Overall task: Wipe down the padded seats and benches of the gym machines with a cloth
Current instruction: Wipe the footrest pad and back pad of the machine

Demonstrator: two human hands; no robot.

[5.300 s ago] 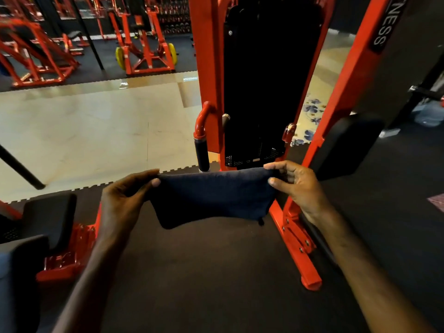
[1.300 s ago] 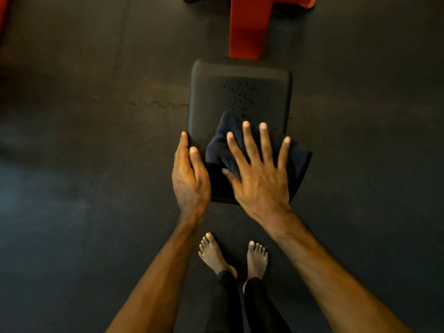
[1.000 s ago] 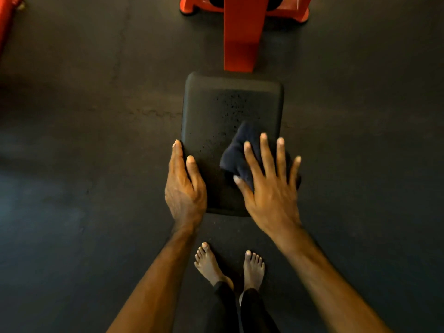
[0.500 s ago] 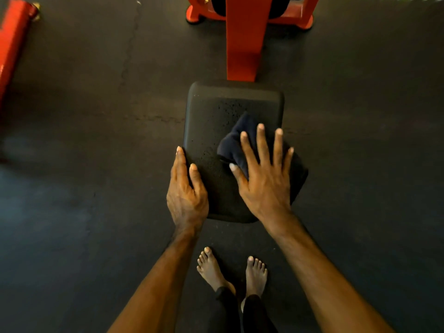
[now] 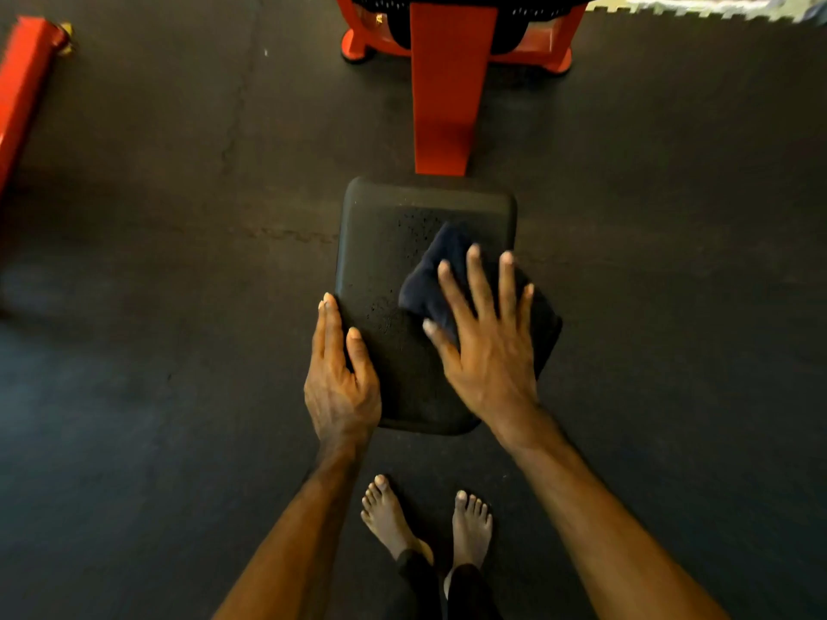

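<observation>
Big dark rubber floor [image 5: 134, 396] fills pretty much the whole frame, with the orange machine frame [image 5: 452, 91] coming down from the top center and another orange bar [image 5: 22, 91] in the upper left. Dead center is the black padded seat [image 5: 394, 243], and the far half has little specks or droplets on it, can't tell which.

The dark blue cloth [image 5: 432, 279] sits bunched on the right side of the pad, its right part hanging past the pad's right edge. Right hand [image 5: 488, 346] lies flat on top of it, fingers spread and straight, pressing down rather than grabbing. Left hand [image 5: 342, 378] rests along the pad's left edge, fingers straight and relaxed, thumb on top, just steadying it. 2 bare feet [image 5: 425, 521] at the bottom center.

My take: this looks like mid-wipe on this 1 seat. To do it right, I'd flatten that cloth out so more of it touches, keep even palm pressure, and run overlapping passes toward the top of the pad where the specks are. Hit the rounded corners and left strip too, since the cloth hasn't reached there right now.
</observation>
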